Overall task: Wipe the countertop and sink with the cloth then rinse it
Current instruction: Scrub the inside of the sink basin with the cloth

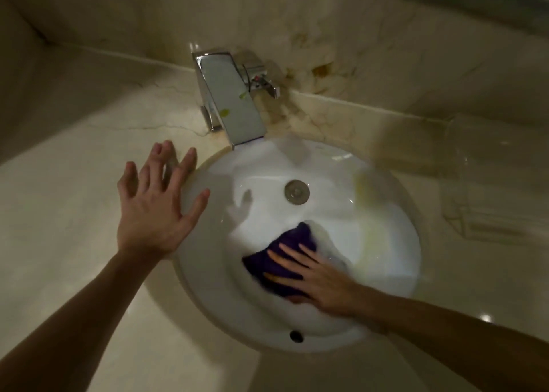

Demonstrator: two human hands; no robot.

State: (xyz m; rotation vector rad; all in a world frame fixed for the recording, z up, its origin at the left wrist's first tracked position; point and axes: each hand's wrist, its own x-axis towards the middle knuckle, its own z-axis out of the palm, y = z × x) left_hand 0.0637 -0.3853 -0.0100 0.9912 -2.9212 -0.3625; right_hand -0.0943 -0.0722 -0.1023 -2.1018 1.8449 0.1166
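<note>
Sink (pixel 208 302): right hand (pixel 315 275), fingers flat, presses purple cloth (pixel 285 249) inside, below drain (pixel 297 192). Left hand (pixel 154 201), fingers spread, empty, at sink's left rim.

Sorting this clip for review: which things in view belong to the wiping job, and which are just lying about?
In the job:
purple cloth, pressed flat by the right hand
sink, being wiped
countertop, left hand spread over its edge
faucet, for the rinse

Just there:
clear tray on the counter at right
drain stopper
</note>
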